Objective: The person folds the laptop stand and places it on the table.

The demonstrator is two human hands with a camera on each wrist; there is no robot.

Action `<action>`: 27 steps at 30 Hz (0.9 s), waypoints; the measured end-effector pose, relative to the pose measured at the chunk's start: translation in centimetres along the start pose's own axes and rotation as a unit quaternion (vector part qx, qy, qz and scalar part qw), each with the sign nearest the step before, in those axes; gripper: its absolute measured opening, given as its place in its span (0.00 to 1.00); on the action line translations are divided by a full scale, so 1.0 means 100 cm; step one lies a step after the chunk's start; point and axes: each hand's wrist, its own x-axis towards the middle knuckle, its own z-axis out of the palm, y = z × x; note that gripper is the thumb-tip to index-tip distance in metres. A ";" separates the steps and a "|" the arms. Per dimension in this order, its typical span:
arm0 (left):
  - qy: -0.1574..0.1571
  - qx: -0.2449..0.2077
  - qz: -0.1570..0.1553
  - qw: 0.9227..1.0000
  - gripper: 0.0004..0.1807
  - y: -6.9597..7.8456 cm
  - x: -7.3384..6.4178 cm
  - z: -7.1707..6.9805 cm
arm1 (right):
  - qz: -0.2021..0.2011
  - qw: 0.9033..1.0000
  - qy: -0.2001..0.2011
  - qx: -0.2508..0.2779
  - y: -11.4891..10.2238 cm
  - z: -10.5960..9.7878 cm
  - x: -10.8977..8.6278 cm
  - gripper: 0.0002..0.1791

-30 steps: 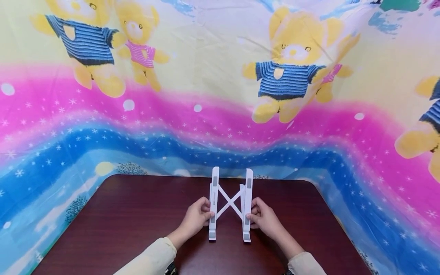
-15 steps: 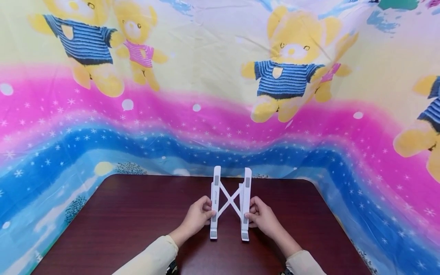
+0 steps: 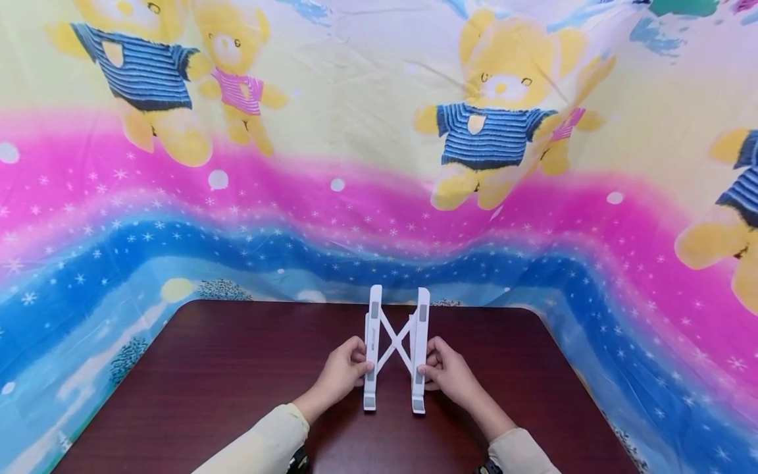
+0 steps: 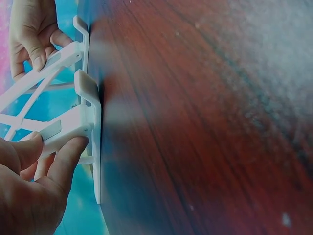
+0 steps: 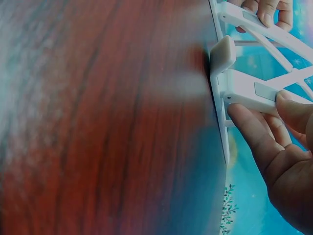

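Note:
A white folding laptop stand (image 3: pixel 395 345) stands on the table, its two long side arms raised and joined by an X-shaped brace. Grey pads show on the arms, and small lips turn up at their near ends. My left hand (image 3: pixel 342 370) grips the left arm low down, thumb on its top face and fingers beneath, as the left wrist view also shows at the stand's hinge end (image 4: pixel 73 125). On the other side my right hand (image 3: pixel 445 368) pinches the right arm the same way, its thumb lying on the grey pad (image 5: pixel 266 91).
The dark red-brown wooden table (image 3: pixel 237 368) has rounded far corners. Behind and beside it hangs a cloth (image 3: pixel 355 131) printed with teddy bears and snowflakes. Light sleeves (image 3: pixel 260 441) cover both forearms, with a dark band at each wrist.
The stand's two side arms have drawn closer together, and the X brace has become narrower. Both hands have moved inward slightly with the arms, keeping their hold.

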 end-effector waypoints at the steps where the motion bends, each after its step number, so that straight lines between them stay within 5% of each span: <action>1: 0.000 0.000 0.000 1.000 0.09 0.000 0.000 0.000 | 0.000 1.000 -0.001 0.000 0.000 0.000 0.000 0.15; 27: -0.009 0.005 0.008 1.000 0.09 0.002 0.003 0.012 | 0.000 1.000 0.009 0.007 -0.004 0.011 0.003 0.15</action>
